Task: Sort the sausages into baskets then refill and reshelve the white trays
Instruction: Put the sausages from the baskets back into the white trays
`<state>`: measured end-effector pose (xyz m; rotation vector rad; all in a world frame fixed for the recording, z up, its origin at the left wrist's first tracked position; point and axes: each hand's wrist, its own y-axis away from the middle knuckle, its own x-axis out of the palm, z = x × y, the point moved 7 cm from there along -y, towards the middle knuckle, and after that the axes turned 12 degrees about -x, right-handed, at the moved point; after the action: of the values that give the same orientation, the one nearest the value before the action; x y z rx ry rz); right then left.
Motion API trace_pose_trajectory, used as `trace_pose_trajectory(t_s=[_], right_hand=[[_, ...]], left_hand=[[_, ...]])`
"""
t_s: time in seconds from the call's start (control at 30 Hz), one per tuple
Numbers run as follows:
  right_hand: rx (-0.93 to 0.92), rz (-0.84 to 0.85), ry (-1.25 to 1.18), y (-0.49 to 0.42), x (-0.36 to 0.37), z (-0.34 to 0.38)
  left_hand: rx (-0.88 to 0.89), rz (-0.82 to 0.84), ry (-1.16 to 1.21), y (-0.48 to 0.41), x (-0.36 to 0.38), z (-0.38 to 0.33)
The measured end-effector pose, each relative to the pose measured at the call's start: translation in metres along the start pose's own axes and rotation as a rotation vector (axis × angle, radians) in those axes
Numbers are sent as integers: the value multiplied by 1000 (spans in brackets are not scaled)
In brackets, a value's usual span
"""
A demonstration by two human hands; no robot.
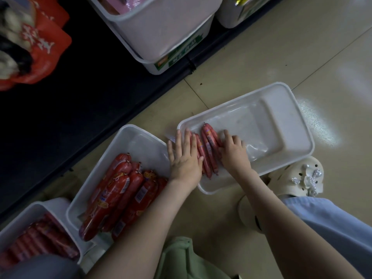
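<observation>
Left hand (185,158): lying flat, fingers straight and together, covering the left side of the thin sausages (208,150).
Right hand (234,152): fingers loosely bent, pressing against the bundle's right side; no pinch showing.
Thin sausages: red, slender, clipped ends, lying side by side at the lower-left end of the white tray (281,127). The rest of that tray is lying bare toward the upper right.
Second tray (128,133): touching the first at its left rim, holding thick sausages (120,194) with labels.
Third tray (30,210): lower left, holding more thin sausages.
Black shelf base (80,97): running diagonally just beyond the trays.
Tiled floor (261,57): lying open at upper right.
</observation>
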<state>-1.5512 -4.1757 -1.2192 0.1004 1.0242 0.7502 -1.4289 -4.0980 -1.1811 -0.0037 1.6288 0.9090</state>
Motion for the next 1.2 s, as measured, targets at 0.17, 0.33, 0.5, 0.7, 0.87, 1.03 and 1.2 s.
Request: trace_pose_trajectory(t_s=[0.17, 0.33, 0.5, 0.7, 0.87, 1.03, 1.2], right_hand=[[-12, 261, 66, 9, 21, 20], [40, 363, 304, 24, 24, 19], [-79, 183, 300, 37, 4, 41], [-321, -53, 191, 62, -74, 130], [-457, -101, 108, 87, -122, 235], [-787, -101, 90, 138, -130, 387], [-1200, -18, 109, 228, -83, 555]], left_hand=[[2, -26, 35, 1, -2, 0], [23, -37, 69, 2, -2, -1], [31, 37, 56, 4, -7, 1], [53, -11, 374, 33, -83, 20], [2, -182, 617, 93, -180, 94], [-41, -579, 761, 203, -259, 220], [-273, -895, 833, 340, -260, 371]])
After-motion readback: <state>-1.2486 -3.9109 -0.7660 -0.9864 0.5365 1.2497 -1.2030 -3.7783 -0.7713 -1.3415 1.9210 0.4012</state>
